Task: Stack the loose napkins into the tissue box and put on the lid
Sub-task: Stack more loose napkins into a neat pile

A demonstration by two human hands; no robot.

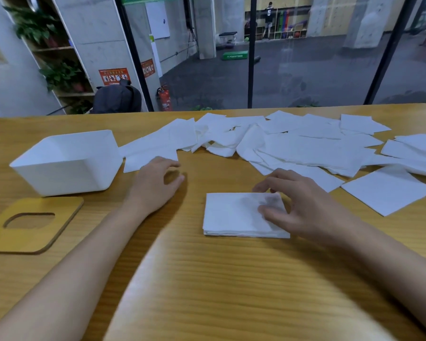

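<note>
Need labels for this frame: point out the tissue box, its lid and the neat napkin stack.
tissue box (59, 173): head view, front wall.
lid (22, 239): head view, wood below its cutout.
napkin stack (231, 215): head view, top sheet, left half.

You've got a small squared napkin stack (236, 215) lying flat front-centre, loose napkins (305, 141) sprawled overlapping behind it & to the right — the white tissue box (67, 166) sits upright, open-topped, at left, w/ its wooden slotted lid (32, 225) flat just in front.
</note>
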